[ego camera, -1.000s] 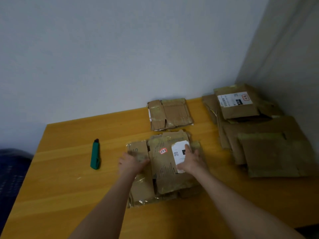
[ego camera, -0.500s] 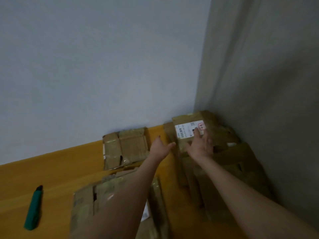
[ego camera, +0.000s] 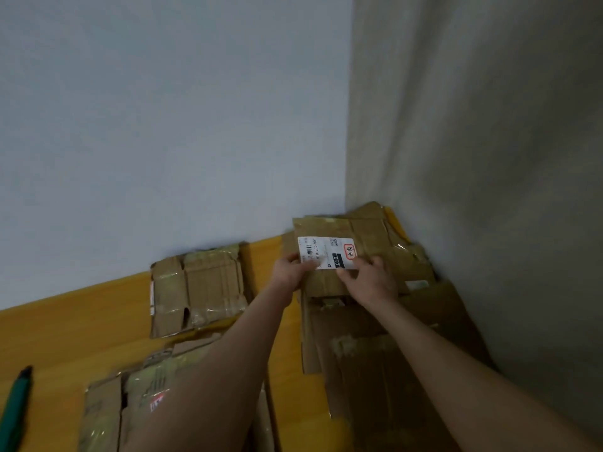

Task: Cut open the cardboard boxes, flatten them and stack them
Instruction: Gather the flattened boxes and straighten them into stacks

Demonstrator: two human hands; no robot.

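The labelled box (ego camera: pixel 326 228), a flattened piece of brown cardboard with a white shipping label (ego camera: pixel 321 251) on its upper face, sits at the top of the stack (ego camera: pixel 375 370) of flattened cardboard in the far right corner of the bench (ego camera: pixel 65 331), close to where the two walls meet. Both hands are clamped on it: the left hand (ego camera: pixel 288 270) grips its left edge beside the label, and the right hand (ego camera: pixel 372 280) holds its near part just below the label's red stamp, fingers curled. Whether the box is lifted clear of the stack or resting on it cannot be told. Left of the stack, against the back wall, lies another flattened box (ego camera: pixel 199 285), apart from it. A third flattened box (ego camera: pixel 104 412), shiny with tape, lies nearer, partly under the left forearm. A green cutter (ego camera: pixel 16 406) lies on the bench at the left of the view, well apart from the hands
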